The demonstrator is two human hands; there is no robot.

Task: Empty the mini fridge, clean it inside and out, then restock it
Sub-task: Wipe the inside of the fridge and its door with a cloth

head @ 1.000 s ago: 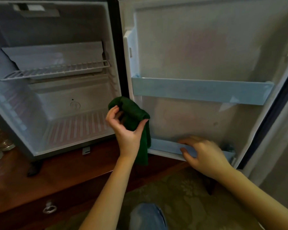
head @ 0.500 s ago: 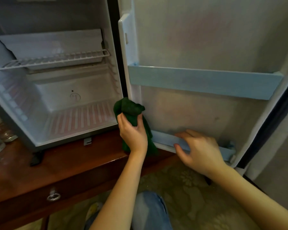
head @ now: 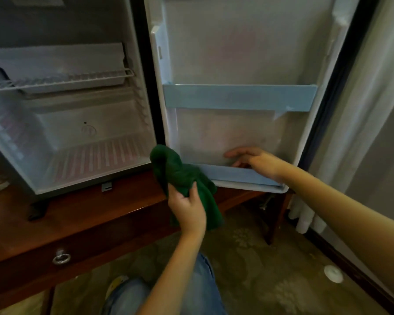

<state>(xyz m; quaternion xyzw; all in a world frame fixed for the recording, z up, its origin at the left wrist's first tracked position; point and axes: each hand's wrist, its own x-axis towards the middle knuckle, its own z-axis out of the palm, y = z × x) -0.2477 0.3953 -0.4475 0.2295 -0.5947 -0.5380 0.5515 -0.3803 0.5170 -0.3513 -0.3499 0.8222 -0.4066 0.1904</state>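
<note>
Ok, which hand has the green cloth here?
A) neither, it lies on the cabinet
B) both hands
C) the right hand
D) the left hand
D: the left hand grips the green cloth, while the right hand reaches, holding nothing, into the lower door shelf.

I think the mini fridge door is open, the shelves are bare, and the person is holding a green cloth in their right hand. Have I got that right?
Nearly. The green cloth is in the left hand, not the right, as the head view shows. The right hand holds nothing and reaches into the bottom door shelf. The rest stands: the door is open and the shelves are bare.
</note>
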